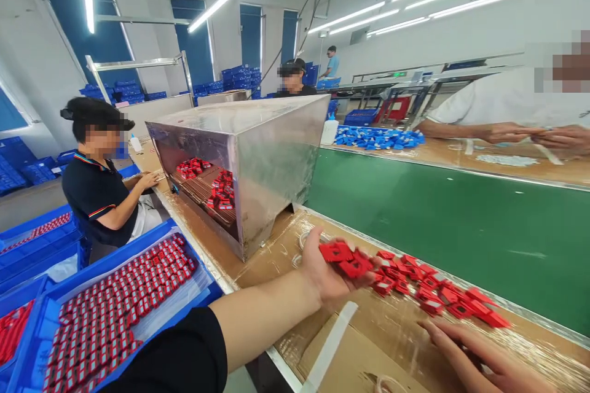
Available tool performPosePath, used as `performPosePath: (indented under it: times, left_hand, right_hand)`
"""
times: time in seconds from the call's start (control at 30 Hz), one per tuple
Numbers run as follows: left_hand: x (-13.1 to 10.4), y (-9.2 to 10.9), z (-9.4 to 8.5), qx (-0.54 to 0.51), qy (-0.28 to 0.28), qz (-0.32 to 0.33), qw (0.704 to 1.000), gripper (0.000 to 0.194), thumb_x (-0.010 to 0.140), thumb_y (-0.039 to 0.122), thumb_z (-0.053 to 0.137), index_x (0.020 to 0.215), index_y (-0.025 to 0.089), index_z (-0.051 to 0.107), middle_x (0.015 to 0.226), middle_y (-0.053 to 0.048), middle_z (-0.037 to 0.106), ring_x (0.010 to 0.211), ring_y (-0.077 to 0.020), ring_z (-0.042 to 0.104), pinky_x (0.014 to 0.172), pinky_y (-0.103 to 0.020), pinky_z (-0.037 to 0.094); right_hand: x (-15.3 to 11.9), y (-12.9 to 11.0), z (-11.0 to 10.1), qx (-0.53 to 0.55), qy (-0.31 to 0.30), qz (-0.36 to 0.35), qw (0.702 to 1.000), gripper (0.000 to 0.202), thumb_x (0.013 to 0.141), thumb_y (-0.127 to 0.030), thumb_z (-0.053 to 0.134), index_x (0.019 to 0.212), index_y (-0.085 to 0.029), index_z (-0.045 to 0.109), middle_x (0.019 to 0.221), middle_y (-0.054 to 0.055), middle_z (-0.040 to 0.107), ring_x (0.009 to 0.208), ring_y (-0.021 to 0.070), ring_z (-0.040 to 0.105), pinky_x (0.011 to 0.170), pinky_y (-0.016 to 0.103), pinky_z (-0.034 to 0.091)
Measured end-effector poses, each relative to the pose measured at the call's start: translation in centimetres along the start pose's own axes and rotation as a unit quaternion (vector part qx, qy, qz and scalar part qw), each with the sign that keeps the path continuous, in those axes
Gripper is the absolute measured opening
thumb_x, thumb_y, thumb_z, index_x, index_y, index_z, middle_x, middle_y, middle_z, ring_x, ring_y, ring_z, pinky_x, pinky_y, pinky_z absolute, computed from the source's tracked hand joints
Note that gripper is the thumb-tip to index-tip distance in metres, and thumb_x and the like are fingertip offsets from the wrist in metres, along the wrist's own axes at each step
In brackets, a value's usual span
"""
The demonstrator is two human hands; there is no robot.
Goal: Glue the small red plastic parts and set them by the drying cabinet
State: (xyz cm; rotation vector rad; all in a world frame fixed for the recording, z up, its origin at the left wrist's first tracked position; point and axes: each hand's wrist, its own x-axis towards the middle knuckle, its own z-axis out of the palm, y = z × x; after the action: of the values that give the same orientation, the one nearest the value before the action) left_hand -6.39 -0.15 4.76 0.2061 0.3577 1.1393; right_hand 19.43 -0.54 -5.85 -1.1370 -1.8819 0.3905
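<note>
My left hand (329,276) is turned palm up, its fingers cupped around several small red plastic parts (345,258). Beyond its fingertips, a loose heap of the same red parts (442,295) lies on the cardboard-covered bench. My right hand (483,356) enters at the lower right. Its fingers stretch towards the near side of the heap, apart from it, with nothing visible in them. The frame edge cuts off part of this hand.
A metal box (276,166) with an open front stands on the bench (364,331), red parts inside. A green conveyor belt (437,215) runs behind. At left, a blue tray (209,295) holds rows of red parts. Co-workers sit left and opposite, near a blue parts pile (378,137).
</note>
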Motion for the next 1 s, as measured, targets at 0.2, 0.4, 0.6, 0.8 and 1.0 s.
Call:
performPosePath:
  times: [0.2,0.4,0.6,0.8,1.0]
  left_hand:
    - [2.2,-1.1,0.1,0.205,0.036,-0.019,0.978,0.075,0.076,0.09,0.049,0.07,0.016,0.05,0.074,-0.009,0.061,0.064,-0.0174,0.058,0.044,-0.021,0.031]
    - [4.0,-1.9,-1.5,0.376,-0.103,-0.017,0.921,0.068,0.074,0.085,0.058,0.098,0.022,0.047,0.099,-0.006,0.066,0.069,-0.0137,0.06,0.041,-0.018,0.028]
    - [3.8,-4.3,-1.8,0.552,-0.159,0.047,0.817,0.053,0.074,0.048,0.08,0.1,0.021,0.043,0.074,0.005,0.058,0.056,-0.0075,0.052,0.049,-0.017,0.034]
    - [3.7,-4.9,-2.1,0.658,-0.189,0.095,0.722,0.042,0.078,0.034,0.077,0.107,0.016,0.052,0.085,0.001,0.066,0.073,-0.0114,0.06,0.075,-0.026,0.048]
    - [3.4,-4.9,-1.8,0.708,-0.204,0.12,0.666,0.03,0.078,0.033,0.075,0.093,0.016,0.055,0.086,0.002,0.065,0.08,-0.0141,0.062,0.082,-0.028,0.047]
  right_hand:
    - [-0.9,-6.5,-1.9,0.087,-0.068,-0.044,0.993,0.053,0.11,-0.052,0.046,0.071,-0.02,0.062,0.066,0.005,0.056,0.061,0.0228,0.056,0.059,0.035,0.043]
    - [-0.6,-7.3,-2.3,0.114,-0.176,-0.111,0.972,0.053,0.109,-0.052,0.045,0.067,-0.019,0.046,0.065,0.001,0.044,0.058,0.0173,0.044,0.058,0.03,0.028]
    - [-1.4,-9.0,-3.1,0.113,-0.278,-0.128,0.945,0.052,0.107,-0.048,0.048,0.064,-0.02,0.039,0.06,-0.001,0.04,0.053,0.0152,0.037,0.056,0.03,0.024]
    - [-1.8,-10.3,-2.3,0.048,-0.233,-0.159,0.958,0.042,0.105,-0.029,0.046,0.066,-0.02,0.036,0.061,-0.002,0.04,0.053,0.0156,0.035,0.055,0.032,0.021]
    - [-2.1,-10.8,-2.0,0.04,-0.203,-0.173,0.963,0.037,0.099,-0.021,0.045,0.065,-0.02,0.032,0.059,-0.002,0.036,0.05,0.0151,0.032,0.053,0.032,0.019]
